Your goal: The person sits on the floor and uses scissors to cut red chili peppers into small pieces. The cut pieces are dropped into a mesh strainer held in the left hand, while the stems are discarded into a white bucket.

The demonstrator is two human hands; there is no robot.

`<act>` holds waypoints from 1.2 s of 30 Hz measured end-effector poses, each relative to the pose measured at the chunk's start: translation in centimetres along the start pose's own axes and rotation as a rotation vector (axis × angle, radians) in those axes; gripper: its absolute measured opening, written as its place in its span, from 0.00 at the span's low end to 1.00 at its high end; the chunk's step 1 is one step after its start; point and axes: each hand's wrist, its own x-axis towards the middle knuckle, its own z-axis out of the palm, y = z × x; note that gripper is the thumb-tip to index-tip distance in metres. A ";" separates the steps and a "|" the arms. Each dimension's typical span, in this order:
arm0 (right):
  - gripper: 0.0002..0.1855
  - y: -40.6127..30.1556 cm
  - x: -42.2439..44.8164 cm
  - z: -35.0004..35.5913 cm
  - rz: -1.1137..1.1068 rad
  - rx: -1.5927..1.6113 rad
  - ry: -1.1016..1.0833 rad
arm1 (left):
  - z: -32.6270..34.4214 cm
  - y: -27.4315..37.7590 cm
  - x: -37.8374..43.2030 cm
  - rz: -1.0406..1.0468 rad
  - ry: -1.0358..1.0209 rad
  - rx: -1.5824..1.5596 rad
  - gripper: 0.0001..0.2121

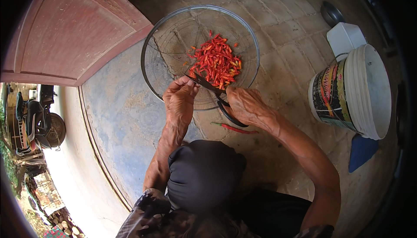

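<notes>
My right hand (249, 106) grips the dark handles of a pair of scissors (208, 84), with the blades pointing up and left. At the blade tips, the fingers of my left hand (179, 96) are pinched together, and a small bit of red chili pepper shows beside them. Both hands are over the near rim of a round wire-mesh sieve (169, 49) on the floor. Inside it lies a heap of cut red chili pieces (216, 59), some orange. One whole red chili pepper (236, 128) with a green stem lies on the floor below the scissors.
To the right, a white plastic bucket (352, 91) with a printed label lies tilted in view, near a white container (346, 38), a dark metal bowl (331, 13) and a blue object (363, 153). A reddish wooden door (75, 29) stands at upper left; a motorcycle (40, 124) is outside.
</notes>
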 end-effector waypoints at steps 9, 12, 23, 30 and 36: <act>0.17 -0.3 0.2 -0.1 0.013 0.002 -0.008 | 0.9 1.2 0.2 -0.369 0.128 -0.457 0.04; 0.16 -0.5 0.4 -1.1 0.042 0.007 -0.035 | -1.4 0.1 1.4 -0.165 -0.004 -0.120 0.03; 0.16 1.2 0.1 0.2 0.149 0.054 -0.040 | 14.4 5.1 0.3 -0.028 -0.266 0.386 0.04; 0.14 1.1 1.4 2.5 0.091 0.066 0.148 | 36.2 4.1 -3.3 0.009 -0.865 0.319 0.05; 0.18 8.5 2.7 2.9 0.183 0.143 0.412 | 31.0 2.8 -3.4 0.216 -0.818 0.714 0.04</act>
